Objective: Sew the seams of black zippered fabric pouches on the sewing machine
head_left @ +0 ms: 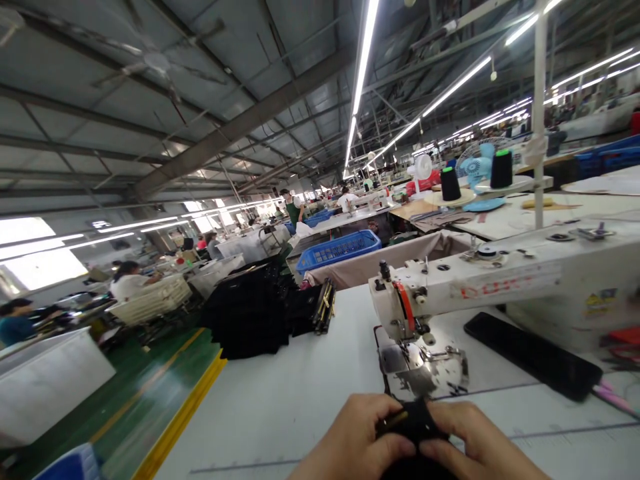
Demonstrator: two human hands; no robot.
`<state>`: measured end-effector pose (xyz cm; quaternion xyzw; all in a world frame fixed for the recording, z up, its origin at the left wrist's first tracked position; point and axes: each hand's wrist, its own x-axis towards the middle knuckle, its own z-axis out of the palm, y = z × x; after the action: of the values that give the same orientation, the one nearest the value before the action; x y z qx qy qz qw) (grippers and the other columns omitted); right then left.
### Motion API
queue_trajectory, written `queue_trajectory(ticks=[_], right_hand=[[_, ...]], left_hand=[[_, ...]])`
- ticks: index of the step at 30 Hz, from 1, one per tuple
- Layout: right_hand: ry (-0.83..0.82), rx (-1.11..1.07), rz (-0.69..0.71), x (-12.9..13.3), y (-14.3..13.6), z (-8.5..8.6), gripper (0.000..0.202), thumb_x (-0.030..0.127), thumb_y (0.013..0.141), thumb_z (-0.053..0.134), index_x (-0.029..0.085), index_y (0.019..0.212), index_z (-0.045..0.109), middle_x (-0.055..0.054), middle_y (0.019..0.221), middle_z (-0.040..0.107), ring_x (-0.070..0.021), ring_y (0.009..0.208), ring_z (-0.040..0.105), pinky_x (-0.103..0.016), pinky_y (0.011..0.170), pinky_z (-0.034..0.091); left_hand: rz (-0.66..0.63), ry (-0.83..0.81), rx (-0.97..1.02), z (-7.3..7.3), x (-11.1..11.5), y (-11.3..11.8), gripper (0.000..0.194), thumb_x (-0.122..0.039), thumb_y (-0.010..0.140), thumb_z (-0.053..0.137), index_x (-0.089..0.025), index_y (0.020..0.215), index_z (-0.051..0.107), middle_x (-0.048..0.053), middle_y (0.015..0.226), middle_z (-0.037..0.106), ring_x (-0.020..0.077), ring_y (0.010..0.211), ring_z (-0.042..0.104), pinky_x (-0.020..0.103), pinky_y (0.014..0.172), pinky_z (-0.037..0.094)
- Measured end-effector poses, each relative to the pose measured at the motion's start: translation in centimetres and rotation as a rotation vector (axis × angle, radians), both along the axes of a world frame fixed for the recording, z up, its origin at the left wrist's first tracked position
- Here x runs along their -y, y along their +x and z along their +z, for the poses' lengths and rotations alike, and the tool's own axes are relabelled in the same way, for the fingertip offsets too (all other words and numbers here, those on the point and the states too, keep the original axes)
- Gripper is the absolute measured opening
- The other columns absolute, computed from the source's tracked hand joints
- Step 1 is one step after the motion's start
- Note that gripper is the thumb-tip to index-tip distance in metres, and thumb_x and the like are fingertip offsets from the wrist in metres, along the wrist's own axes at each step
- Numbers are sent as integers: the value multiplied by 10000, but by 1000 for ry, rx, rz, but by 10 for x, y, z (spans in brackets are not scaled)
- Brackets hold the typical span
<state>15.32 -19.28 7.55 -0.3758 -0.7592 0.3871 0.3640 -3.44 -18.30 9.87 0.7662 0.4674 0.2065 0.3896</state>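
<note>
Left hand (361, 437): pinches black fabric (414, 424), nearly closed.
Right hand (473, 439): grips the same fabric, nearly closed.
Sewing machine (495, 283): stands just beyond both hands.

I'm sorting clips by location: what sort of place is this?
Likely a sewing workshop: a white metal sewing machine, black conical thread spools and stacked black fabric pieces suggest it.

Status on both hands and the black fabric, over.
Left hand, right hand pinching black fabric. Held in front of sewing machine. Black phone off to the right, out of the way.
</note>
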Motion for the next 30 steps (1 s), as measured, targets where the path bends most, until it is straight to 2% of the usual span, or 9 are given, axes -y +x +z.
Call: queue_trajectory(ticks=[3,6,10,18,21,26,30], right_hand=[[-7,57,21,-5,-2,0,159,173,747,480,195,657,609,-1,679,640,-165,667,578,-225,621,433],[-3,70,16,-12,-4,1,135,196,771,497,168,670,581,-6,671,619,-151,640,548,-234,597,400],[-1,89,-10,-17,-3,5,134,220,783,527,166,662,545,6,663,583,-135,635,518,-231,577,360],[-8,83,26,-21,0,5,232,249,831,494,160,619,528,8,625,550,-122,606,505,-231,571,346],[35,95,8,-22,-1,5,227,229,818,508,156,605,534,2,633,552,-122,609,506,-233,578,345],[61,98,8,-20,-3,5,230,193,813,498,157,587,526,5,611,543,-114,598,511,-226,561,331],[53,109,-5,-18,-4,6,255,209,821,486,159,572,504,4,589,532,-112,575,503,-227,544,316]], left_hand=[[-1,76,3,5,-2,1,200,-293,698,658,-179,860,682,14,810,651,176,785,568,218,690,384],[19,129,33,5,-6,0,203,-317,764,577,-158,842,675,29,778,640,174,754,561,236,696,381],[112,3,130,-1,-11,-2,263,-345,799,492,-128,835,638,18,714,607,148,659,515,222,605,372],[191,-172,232,-8,-11,-2,334,-441,763,524,-122,832,591,4,675,539,123,605,452,213,565,353],[187,-193,256,-8,-11,-3,357,-461,749,550,-114,828,577,12,686,544,128,622,464,216,575,357],[87,-190,257,-5,-12,-2,378,-463,742,575,-116,891,584,31,773,576,165,720,509,237,657,387],[132,-130,159,-4,-12,1,317,-437,788,503,-128,785,570,-1,674,506,132,628,445,226,605,353]])
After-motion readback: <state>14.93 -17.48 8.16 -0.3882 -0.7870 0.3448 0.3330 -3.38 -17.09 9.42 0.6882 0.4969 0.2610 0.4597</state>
